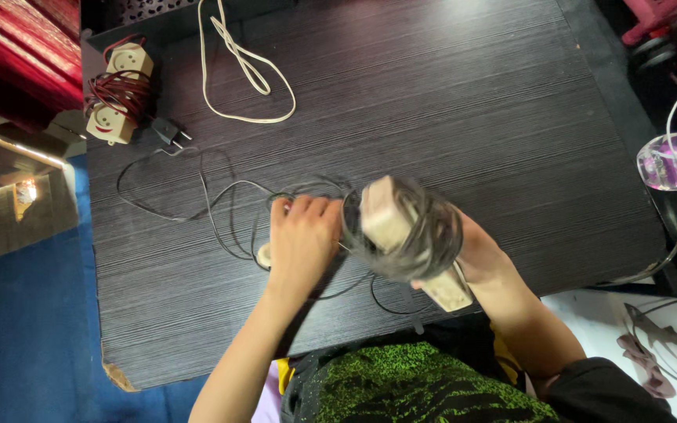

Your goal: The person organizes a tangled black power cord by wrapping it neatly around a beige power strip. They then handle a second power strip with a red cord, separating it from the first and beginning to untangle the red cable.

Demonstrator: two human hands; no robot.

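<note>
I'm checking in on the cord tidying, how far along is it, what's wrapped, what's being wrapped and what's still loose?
Done: one beige socket block at the far left sits bound in red cord. In hand: the right hand holds a second beige block, blurred, with dark cord already coiled around it; the left hand feeds the cord. Left: loops of dark cord and its plug lie loose on the table, plus an uncoiled cream cord.

two extension blocks [409, 243] [119, 92], one white cord [246, 70]

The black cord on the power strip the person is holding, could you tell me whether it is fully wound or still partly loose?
Partly loose. Black cord is coiled around the power strip, but a length trails in loops on the table.
</note>
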